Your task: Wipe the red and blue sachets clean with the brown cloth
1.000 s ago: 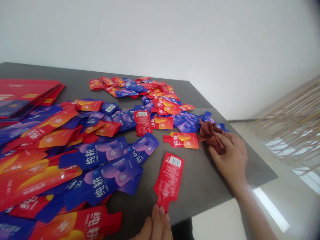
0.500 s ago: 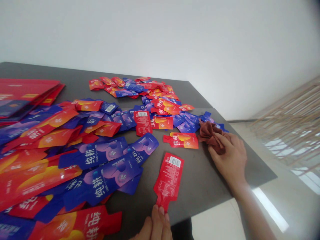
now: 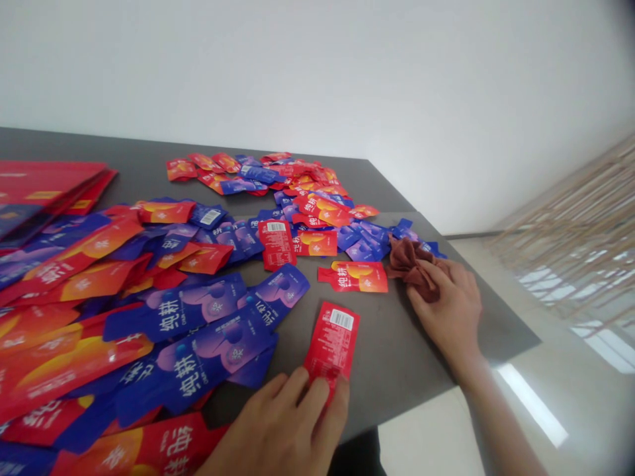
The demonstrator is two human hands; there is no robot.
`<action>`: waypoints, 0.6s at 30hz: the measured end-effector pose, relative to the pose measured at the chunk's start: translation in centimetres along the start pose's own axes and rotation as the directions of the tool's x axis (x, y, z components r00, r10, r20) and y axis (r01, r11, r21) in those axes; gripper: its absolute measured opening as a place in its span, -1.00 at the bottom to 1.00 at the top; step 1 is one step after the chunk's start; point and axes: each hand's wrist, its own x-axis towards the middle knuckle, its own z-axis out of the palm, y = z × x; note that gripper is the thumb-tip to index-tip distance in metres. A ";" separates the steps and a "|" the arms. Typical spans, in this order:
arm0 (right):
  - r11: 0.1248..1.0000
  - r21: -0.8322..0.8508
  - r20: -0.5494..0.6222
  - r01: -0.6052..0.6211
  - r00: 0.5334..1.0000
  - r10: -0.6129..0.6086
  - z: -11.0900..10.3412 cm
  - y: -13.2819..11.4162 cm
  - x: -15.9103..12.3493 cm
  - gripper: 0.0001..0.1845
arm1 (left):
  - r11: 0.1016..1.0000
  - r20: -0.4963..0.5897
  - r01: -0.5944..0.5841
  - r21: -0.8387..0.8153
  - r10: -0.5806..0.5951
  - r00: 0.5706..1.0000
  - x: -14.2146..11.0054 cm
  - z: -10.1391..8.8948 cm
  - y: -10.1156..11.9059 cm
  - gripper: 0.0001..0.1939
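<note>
A red sachet (image 3: 331, 344) is pressed at its lower end by the left hand (image 3: 278, 430), the fingers curled over it on the grey table (image 3: 391, 370); whether it is gripped cannot be told. A brown cloth (image 3: 409, 261) is clasped, bunched, in the nearly closed right hand (image 3: 446, 311). Red and blue sachets (image 3: 173, 311) are strewn beside both hands, their contents hidden. Flat red packs (image 3: 49, 188) are stacked at far left.
</note>
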 end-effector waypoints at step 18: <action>1.000 -0.012 0.001 -0.001 1.000 0.001 0.0 -0.1 0.0 -0.52 | 1.000 0.056 0.029 -0.007 -0.029 0.998 0.1 0.8 0.3 -0.82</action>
